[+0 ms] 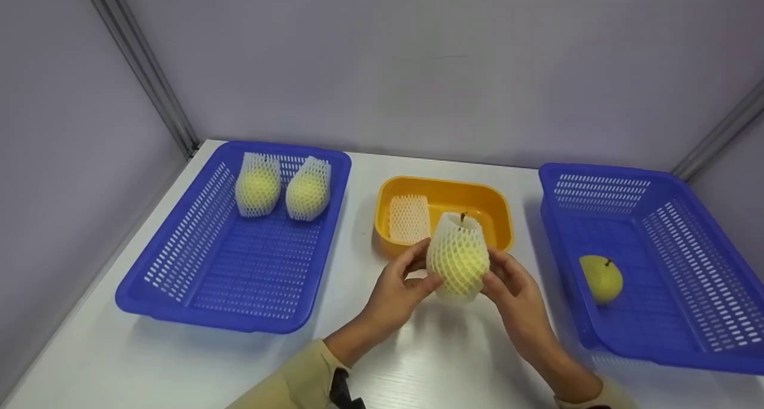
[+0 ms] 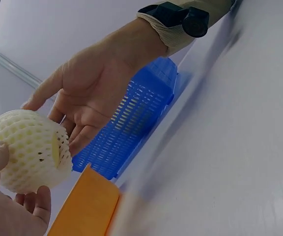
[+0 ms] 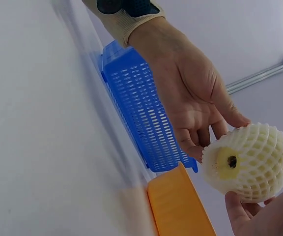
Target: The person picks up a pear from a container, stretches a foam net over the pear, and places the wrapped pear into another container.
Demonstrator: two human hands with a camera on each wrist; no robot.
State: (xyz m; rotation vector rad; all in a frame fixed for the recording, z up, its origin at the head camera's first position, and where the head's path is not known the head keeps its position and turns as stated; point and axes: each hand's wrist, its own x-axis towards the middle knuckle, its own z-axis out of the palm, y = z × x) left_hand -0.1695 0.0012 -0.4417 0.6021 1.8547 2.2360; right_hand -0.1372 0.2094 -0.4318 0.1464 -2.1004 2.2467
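Observation:
A yellow-green pear (image 1: 458,263) in a white foam net sleeve is held up above the table's middle, its dark stem showing at the sleeve's open top. My left hand (image 1: 394,286) grips it from the left, thumb on the near side of the netting. From the right my right hand (image 1: 520,298) holds it with thumb and fingers. Both wrist views show the pear's underside through the net's lower opening. Just behind it stands an orange tub (image 1: 486,197) with a flat foam net sleeve (image 1: 409,219) inside.
At left, a blue basket (image 1: 262,324) holds two netted pears, one pear (image 1: 258,191) beside the other pear (image 1: 308,195). Another blue basket (image 1: 609,176) at right contains a bare pear (image 1: 601,279). Behind the white table (image 1: 412,361) rises a pale wall (image 1: 382,68).

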